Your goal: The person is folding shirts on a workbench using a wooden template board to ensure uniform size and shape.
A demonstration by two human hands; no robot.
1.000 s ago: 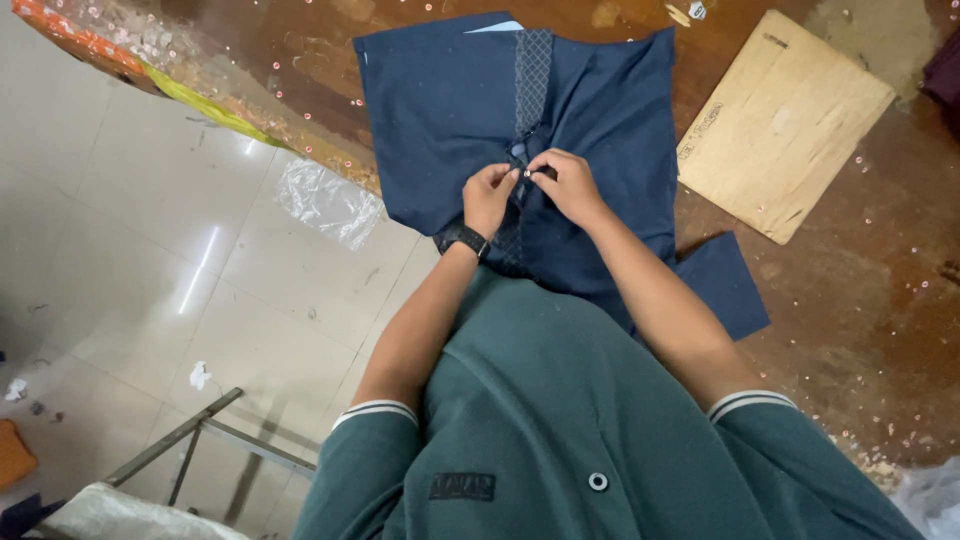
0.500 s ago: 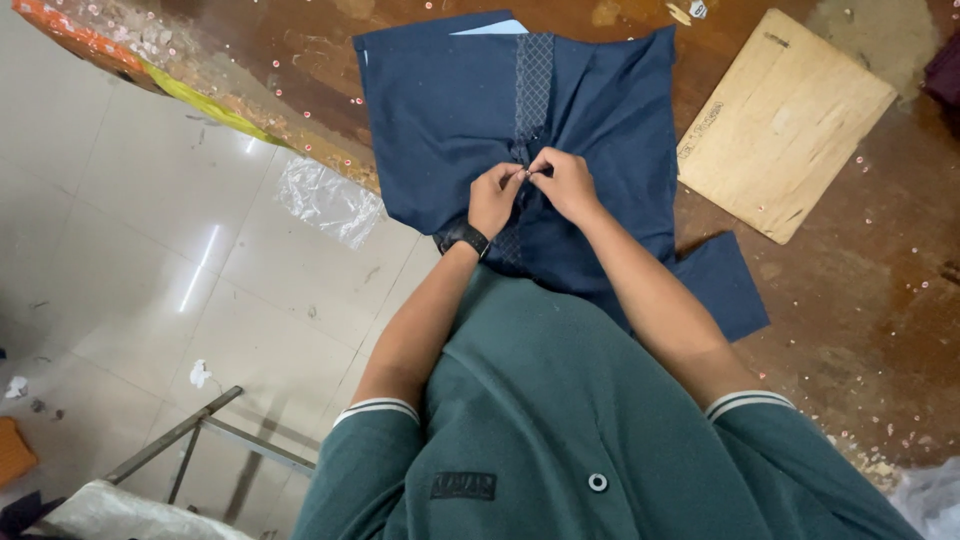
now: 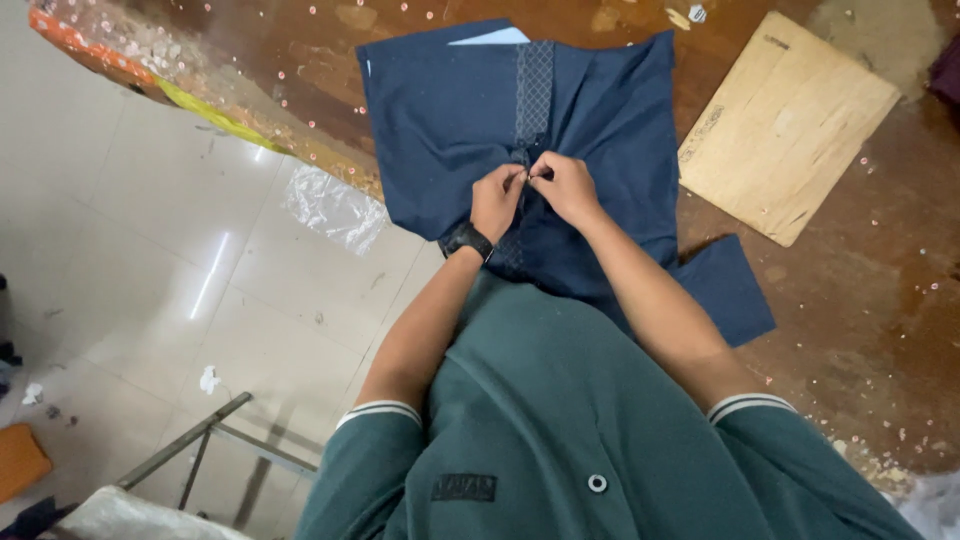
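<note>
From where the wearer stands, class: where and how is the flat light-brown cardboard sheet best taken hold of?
Probably by the near corner of the flat light-brown cardboard sheet, coming from the right hand side. It lies flat on the brown wooden table, so fingers must slide under an edge; that corner points toward the wearer, free of the dark blue shirt.

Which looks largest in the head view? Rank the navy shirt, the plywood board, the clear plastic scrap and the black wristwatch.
1. navy shirt
2. plywood board
3. clear plastic scrap, on the floor farther down, so its rank is less sure
4. black wristwatch
</note>
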